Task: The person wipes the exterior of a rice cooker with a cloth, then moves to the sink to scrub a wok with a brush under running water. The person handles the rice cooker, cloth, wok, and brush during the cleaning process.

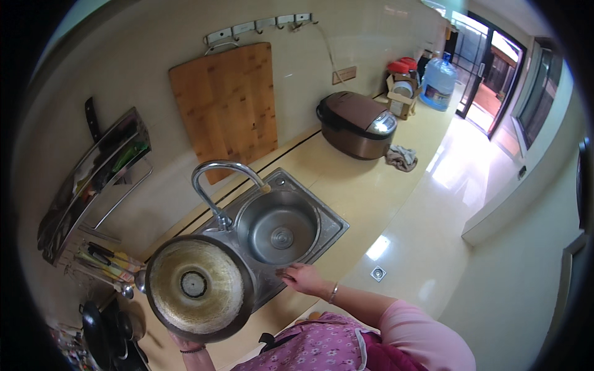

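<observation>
My left hand (pixel 186 344) grips the lower rim of a wok (pixel 213 297), mostly hidden beneath it. The wok's stained, browned underside faces up, over the left part of the steel sink unit. In my right hand (pixel 304 278), at the sink's front edge, is a small brown scrubbing pad (pixel 284 274), partly covered by the fingers. A round stainless steel sink basin (pixel 282 227) lies between the hands and the wall, with nothing standing in it. Over its back edge arches a chrome faucet (pixel 227 167); no water stream shows.
On the counter at the right are a rice cooker (pixel 357 125), a cloth (pixel 401 157), a cardboard box (pixel 403 99) and a water jug (pixel 437 83). A wooden cutting board (pixel 227 106) hangs behind. Left are a knife rack (pixel 97 171), ladles (pixel 126 291) and a black pan (pixel 96 331).
</observation>
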`<state>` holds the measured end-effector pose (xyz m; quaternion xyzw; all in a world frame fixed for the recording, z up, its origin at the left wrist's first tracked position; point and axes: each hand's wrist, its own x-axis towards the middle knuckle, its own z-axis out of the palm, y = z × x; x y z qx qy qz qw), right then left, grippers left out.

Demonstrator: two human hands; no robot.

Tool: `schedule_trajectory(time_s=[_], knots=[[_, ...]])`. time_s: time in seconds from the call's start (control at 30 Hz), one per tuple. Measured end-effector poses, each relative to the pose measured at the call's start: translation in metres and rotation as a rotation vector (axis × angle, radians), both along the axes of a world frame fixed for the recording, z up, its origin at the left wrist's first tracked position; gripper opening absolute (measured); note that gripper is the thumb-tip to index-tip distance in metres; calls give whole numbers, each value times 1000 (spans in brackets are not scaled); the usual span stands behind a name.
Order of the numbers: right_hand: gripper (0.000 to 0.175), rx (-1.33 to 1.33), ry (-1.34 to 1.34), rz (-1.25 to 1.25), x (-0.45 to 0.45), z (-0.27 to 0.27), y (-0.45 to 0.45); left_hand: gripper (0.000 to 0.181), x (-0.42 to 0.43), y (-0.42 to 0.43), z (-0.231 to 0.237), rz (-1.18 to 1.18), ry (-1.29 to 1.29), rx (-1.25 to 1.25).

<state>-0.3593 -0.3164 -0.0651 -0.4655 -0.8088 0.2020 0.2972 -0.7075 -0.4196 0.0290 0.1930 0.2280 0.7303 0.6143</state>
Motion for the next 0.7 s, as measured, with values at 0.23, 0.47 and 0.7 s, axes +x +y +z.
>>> schedule_trajectory(time_s=[0.23,0.47,0.7], knots=[[24,47,73,-326,117,34,36,47,69,59,-12,-190,-40,33],[36,-204,-680,-506,236,27,84,47,174,123,0,-295,-54,18],[51,-1039,1021,-33,289,51,96,47,347,204,11,-410,-105,-53]])
